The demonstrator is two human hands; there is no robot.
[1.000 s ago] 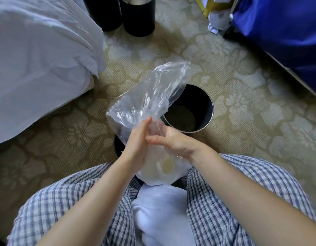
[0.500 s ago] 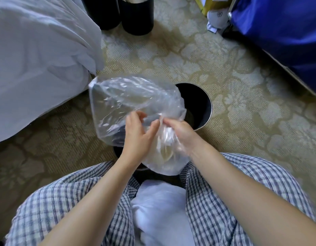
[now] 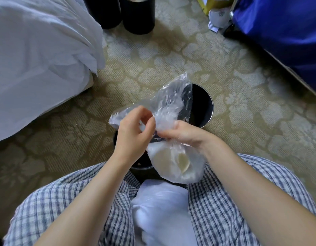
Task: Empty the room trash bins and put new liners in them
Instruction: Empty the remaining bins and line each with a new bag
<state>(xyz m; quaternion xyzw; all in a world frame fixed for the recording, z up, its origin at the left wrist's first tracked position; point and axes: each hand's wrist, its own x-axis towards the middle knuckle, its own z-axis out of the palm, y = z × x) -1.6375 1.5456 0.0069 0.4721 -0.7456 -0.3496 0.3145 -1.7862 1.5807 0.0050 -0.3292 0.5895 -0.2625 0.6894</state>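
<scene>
Both our left hand and our right hand are pinching the gathered neck of the used clear liner on the near side of the unlined black bin, pale scraps sagging in the liner's bottom, and we are judging a spill onto the carpet likely if the thin film slips or tears.
</scene>
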